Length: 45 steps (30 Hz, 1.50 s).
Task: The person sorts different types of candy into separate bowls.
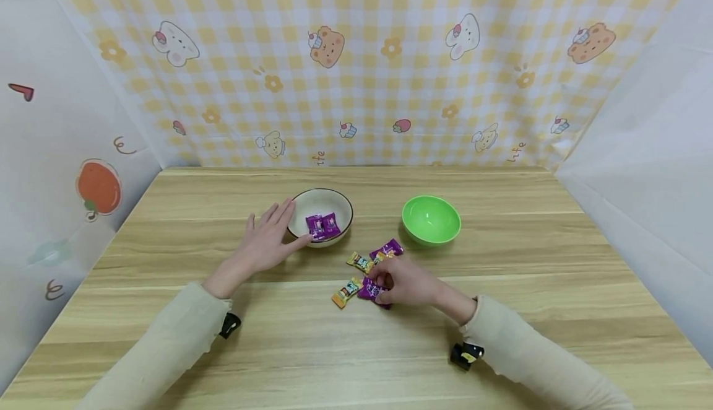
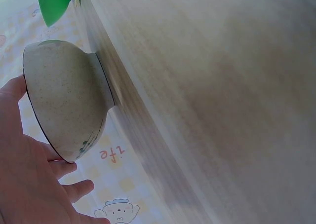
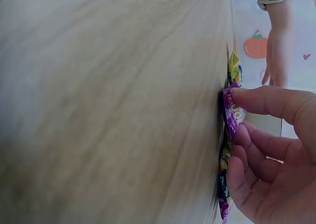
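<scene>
My left hand (image 1: pixel 267 244) rests against the left rim of a cream bowl (image 1: pixel 319 197), its fingers spread and fairly straight. Two purple-wrapped candies (image 1: pixel 323 226) lie inside that bowl. On the table, my right hand (image 1: pixel 409 281) pinches another purple-wrapped candy (image 1: pixel 370 289); the right wrist view has the thumb on the wrapper (image 3: pixel 233 108) and fingertips at its edge. Yellow-wrapped candies (image 1: pixel 346 293) lie close by, one partly hidden by the right hand. Just beyond is a further purple candy (image 1: pixel 393 246). The left wrist view gives the bowl's outer side (image 2: pixel 69 93).
A green bowl (image 1: pixel 431 219) stands to the right of the cream one, behind the right hand. The wooden table (image 1: pixel 334 354) ends at a checked cloth backdrop (image 1: pixel 362 100). White printed sheets (image 1: pixel 50 168) hang at both sides. A black wrist device (image 1: pixel 466 355) sits at each sleeve.
</scene>
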Each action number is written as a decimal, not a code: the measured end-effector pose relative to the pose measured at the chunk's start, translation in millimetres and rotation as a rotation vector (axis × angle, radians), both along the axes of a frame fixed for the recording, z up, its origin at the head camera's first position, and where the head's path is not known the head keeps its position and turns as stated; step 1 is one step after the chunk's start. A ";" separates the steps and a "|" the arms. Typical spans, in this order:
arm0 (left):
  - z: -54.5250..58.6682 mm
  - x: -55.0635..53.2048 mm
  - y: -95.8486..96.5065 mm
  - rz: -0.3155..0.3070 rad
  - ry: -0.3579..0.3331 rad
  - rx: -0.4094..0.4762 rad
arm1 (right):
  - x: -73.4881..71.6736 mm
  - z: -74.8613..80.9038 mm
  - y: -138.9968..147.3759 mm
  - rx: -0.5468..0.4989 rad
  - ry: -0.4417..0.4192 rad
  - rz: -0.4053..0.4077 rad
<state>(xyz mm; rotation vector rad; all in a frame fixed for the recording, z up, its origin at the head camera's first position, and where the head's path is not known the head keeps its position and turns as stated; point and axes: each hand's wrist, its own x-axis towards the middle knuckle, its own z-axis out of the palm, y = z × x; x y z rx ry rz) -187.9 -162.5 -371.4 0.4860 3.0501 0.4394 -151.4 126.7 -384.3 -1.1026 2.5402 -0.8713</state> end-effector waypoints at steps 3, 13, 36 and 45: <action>0.1 0.5 -0.4 0.000 0.002 0.005 | 0.2 0.1 -0.6 0.030 0.017 -0.002; 0.4 0.9 -0.4 -0.006 0.006 -0.001 | -3.6 -2.1 3.0 -0.039 -0.103 -0.042; -0.6 0.4 -1.0 -0.004 0.004 0.007 | -36.2 24.0 16.5 -0.283 -0.455 -0.267; -0.1 0.4 -1.0 -0.006 -0.001 0.010 | -53.9 41.2 6.9 -0.289 -0.434 -0.326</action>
